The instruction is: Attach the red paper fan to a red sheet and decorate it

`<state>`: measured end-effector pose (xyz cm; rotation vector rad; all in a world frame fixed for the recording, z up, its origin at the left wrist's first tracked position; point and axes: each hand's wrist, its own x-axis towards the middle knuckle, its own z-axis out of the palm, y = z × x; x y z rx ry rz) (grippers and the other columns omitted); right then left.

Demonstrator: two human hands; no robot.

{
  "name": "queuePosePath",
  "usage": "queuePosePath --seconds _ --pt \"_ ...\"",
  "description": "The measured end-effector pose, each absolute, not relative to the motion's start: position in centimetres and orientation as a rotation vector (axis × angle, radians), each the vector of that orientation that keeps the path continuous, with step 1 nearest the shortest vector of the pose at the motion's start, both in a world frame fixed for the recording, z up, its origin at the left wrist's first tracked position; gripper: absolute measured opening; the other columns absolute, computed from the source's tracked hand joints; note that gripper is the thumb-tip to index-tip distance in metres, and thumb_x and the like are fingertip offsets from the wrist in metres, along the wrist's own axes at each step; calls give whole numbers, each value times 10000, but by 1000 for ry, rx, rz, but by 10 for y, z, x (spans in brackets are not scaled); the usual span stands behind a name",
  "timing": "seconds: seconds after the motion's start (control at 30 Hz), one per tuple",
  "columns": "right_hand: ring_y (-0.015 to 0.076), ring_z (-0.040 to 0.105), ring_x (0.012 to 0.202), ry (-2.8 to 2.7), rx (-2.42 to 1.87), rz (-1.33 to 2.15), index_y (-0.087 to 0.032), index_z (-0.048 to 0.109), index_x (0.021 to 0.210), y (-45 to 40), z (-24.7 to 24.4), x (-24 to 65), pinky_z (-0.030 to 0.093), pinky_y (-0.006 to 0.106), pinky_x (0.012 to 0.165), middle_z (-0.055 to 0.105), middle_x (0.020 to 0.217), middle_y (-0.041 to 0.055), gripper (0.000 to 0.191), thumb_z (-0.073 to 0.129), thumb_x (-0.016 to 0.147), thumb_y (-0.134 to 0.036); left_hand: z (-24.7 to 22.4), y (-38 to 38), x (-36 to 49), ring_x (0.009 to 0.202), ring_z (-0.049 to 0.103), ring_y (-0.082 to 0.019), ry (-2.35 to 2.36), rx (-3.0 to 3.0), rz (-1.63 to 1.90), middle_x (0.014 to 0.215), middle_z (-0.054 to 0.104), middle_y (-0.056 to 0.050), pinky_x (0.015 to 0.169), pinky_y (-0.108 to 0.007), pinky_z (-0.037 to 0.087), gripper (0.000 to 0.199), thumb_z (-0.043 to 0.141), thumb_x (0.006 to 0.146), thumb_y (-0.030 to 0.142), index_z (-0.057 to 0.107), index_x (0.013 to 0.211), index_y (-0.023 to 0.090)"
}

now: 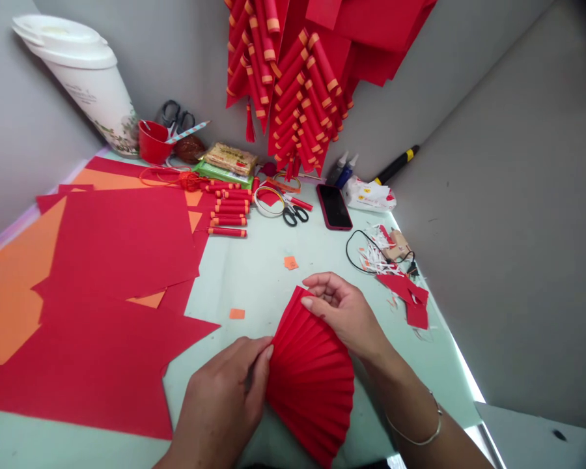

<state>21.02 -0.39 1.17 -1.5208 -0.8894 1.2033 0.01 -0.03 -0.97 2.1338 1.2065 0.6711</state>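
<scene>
A red pleated paper fan (312, 371) is spread between my hands, above the pale green tabletop (215, 280). My left hand (229, 391) pinches its gathered left edge between thumb and fingers. At the fan's upper end, my right hand (342, 312) holds the outermost pleat, thumb on top and fingers curled behind. The pleats open out toward the lower right. Two small orange paper scraps lie just beyond the hands, a nearer scrap (237, 314) and a farther scrap (290, 262).
Red paper sheets (117, 241) and orange paper (14, 306) cover the left side. Behind are red paper rolls (228, 221), scissors (295, 215), a phone (334, 206) and a white cup (88, 85). Paper firecracker strings (303, 98) hang at the back. Scraps (410, 296) lie right.
</scene>
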Motion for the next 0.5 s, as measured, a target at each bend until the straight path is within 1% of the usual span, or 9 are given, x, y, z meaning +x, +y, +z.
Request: queuePosePath --seconds 0.17,0.27,0.33,0.43,0.5 --pt "101 558 729 -855 -1511 1226 -217 674 990 -1 9 209 454 248 717 609 819 -26 251 744 755 -271 -13 0 0 704 676 -158 1225 2157 700 797 715 9 677 -246 479 190 512 919 356 677 902 262" --pt "93 552 714 -824 -1490 1257 -210 675 970 1 9 209 449 236 702 611 811 -29 249 756 742 -267 -12 1 1 710 675 -155 1229 2083 722 799 712 17 674 -235 476 175 536 905 373 677 896 270" --pt "92 558 721 -801 -1463 1288 -212 679 958 1 9 210 450 230 701 616 814 -29 239 762 742 -271 -10 2 2 749 688 -156 1247 1967 724 838 724 17 684 -219 484 178 555 894 399 682 928 279" --pt "95 566 722 -796 -1415 1350 -221 685 963 1 7 211 452 226 692 623 818 -27 236 768 750 -282 -6 2 3 844 702 -190 1296 1753 697 906 741 0 696 -218 506 265 606 842 487 694 996 291" --pt "96 567 718 -814 -1391 1389 -227 686 970 1 7 210 454 224 688 629 823 -27 240 772 754 -288 -2 3 4 824 693 -211 1316 1605 632 856 733 -10 676 -232 516 342 642 787 544 704 1003 287"
